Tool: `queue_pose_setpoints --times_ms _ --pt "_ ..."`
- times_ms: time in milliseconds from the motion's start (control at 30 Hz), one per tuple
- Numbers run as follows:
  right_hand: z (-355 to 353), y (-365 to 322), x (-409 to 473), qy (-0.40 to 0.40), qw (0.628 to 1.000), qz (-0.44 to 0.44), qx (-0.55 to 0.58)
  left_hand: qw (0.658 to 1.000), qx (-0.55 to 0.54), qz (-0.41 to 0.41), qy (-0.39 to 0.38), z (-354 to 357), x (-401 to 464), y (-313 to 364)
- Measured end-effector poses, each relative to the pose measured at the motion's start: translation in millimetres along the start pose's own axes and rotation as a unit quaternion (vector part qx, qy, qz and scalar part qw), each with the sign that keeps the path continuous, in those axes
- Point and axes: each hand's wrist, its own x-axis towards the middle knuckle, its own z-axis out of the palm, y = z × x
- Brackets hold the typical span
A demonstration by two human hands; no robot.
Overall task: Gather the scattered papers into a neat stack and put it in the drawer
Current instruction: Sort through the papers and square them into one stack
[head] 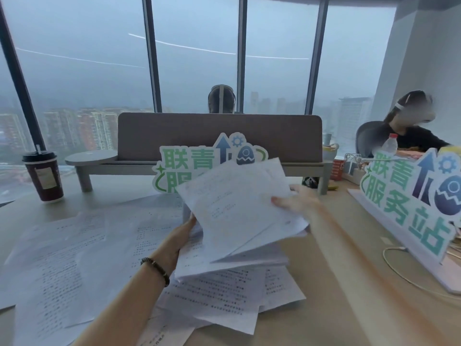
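Note:
A fanned bundle of white printed papers [237,208] is lifted above the desk, tilted toward me. My left hand [183,239] grips its lower left edge, with a dark bead bracelet on the wrist. My right hand [293,201] holds the bundle's right edge, thumb on top; it is blurred. More printed sheets [74,258] lie scattered over the left and middle of the desk, and others [224,300] overlap below the bundle. No drawer is in view.
A dark red lidded paper cup [43,176] stands at the left. A grey monitor riser [92,158] and divider panel [219,136] are behind. Green-and-blue cutout signs stand at the centre [189,161] and right [409,203]. A white cable [399,265] lies on the right. Two people sit beyond.

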Motion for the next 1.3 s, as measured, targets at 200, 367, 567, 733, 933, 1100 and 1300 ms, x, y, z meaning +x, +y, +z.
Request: queue_pose_setpoints --times_ms 200,367,567,733,933,1100,1300 --pt "23.5 57.1 9.8 -0.014 0.995 0.073 0.067 0.998 -0.043 0.029 -0.030 -3.9 6.1 -1.7" --pt "33.7 79.5 11.1 0.019 0.995 0.066 0.072 0.998 -0.036 0.034 -0.031 -1.7 -2.7 -5.4" --pt "28.9 77.2 10.6 -0.049 0.991 0.080 0.094 0.999 -0.027 0.015 -0.037 -2.6 -6.8 -7.3" --pt "28.3 74.9 6.9 -0.059 0.988 0.085 0.117 0.999 -0.011 0.021 -0.039 0.1 -11.1 -5.9" --pt "28.2 74.5 4.6 -0.062 0.988 0.062 0.125 0.998 -0.009 0.028 -0.061 3.2 -13.9 -4.8" --pt "31.7 72.9 7.2 -0.089 0.985 0.066 0.134 0.997 -0.008 0.034 -0.068 3.0 -14.3 -5.0" --pt "49.0 68.6 4.5 -0.053 0.979 0.060 0.187 0.996 0.009 0.069 -0.056 11.8 -18.7 2.7"
